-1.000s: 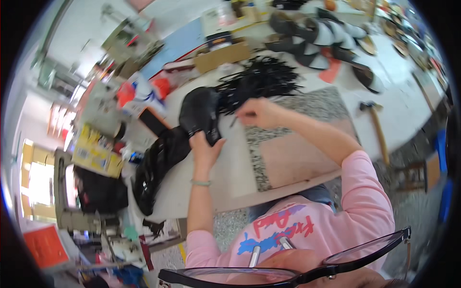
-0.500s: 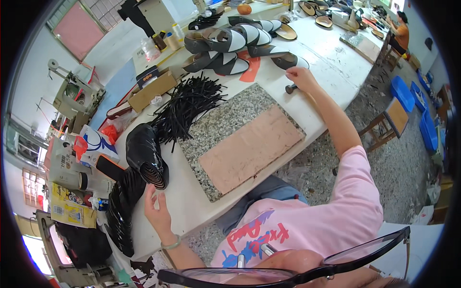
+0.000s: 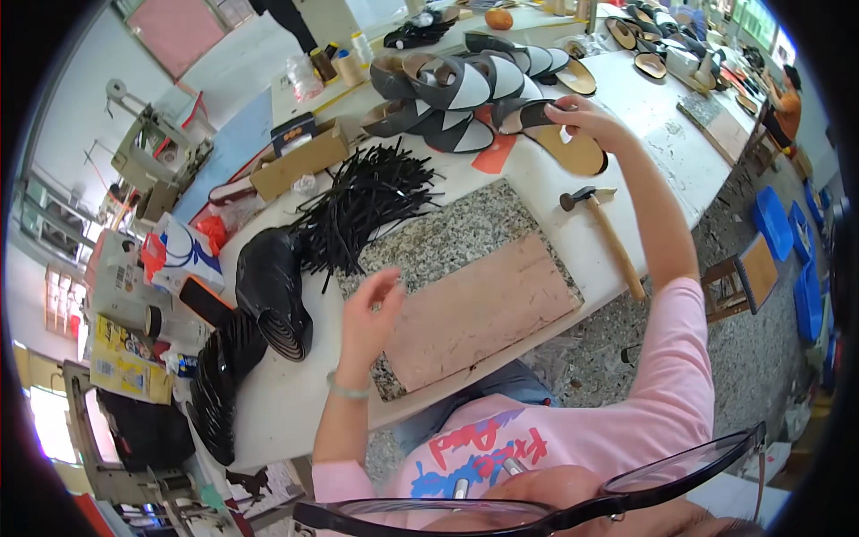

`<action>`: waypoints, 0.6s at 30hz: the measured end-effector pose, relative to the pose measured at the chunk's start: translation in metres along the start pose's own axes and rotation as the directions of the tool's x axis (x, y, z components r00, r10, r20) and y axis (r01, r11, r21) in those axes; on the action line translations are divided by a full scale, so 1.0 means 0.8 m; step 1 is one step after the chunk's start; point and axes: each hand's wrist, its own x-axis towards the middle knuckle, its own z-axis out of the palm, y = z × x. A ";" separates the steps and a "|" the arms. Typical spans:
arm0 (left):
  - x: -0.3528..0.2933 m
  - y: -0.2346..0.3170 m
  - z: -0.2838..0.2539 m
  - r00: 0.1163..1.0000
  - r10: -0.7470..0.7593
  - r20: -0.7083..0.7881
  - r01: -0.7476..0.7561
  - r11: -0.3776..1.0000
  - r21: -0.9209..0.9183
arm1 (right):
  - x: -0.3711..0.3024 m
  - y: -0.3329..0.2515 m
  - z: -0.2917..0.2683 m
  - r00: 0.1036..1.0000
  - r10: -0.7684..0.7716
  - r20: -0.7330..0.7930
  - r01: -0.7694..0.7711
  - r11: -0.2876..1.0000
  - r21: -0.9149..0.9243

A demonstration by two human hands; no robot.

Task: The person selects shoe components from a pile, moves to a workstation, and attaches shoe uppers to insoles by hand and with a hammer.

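At the far side of the worktable, my right hand (image 3: 591,123) pinches the edge of a shoe upper (image 3: 577,154), dark outside with a tan inner face showing. It is tilted up off the table. My left hand (image 3: 374,309) hovers over the left end of a pinkish flat pad (image 3: 479,309), fingers loosely curled and apart, holding nothing. The pad lies on a speckled stone slab (image 3: 447,224). A hammer (image 3: 616,248) with a wooden handle lies right of the slab, below my right forearm.
Several black-and-white shoe uppers (image 3: 483,85) are heaped behind the slab. Black strips (image 3: 371,197) and glossy black stacked pieces (image 3: 273,277) lie to its left. A cardboard box (image 3: 300,161) and a phone (image 3: 206,300) stand further left. A stool (image 3: 752,268) is beyond the right edge.
My right hand has moved from beside the hammer to the far shoe upper and lifted its edge. The left hand has come right, from the glossy black pieces to above the pad.
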 end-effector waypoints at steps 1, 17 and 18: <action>0.017 0.005 0.017 1.000 0.008 -0.003 -0.009 0.999 -0.037 | -0.016 -0.011 -0.003 0.986 -0.069 0.150 0.066 0.997 0.028; 0.032 -0.014 0.014 0.995 -0.082 -0.057 0.037 0.834 -0.550 | -0.146 -0.055 0.096 0.446 -0.218 0.868 0.133 0.975 0.177; 0.032 -0.027 0.006 0.963 -0.258 -0.075 0.169 0.799 -0.577 | -0.155 -0.066 0.094 0.413 -0.258 0.873 0.138 0.966 0.220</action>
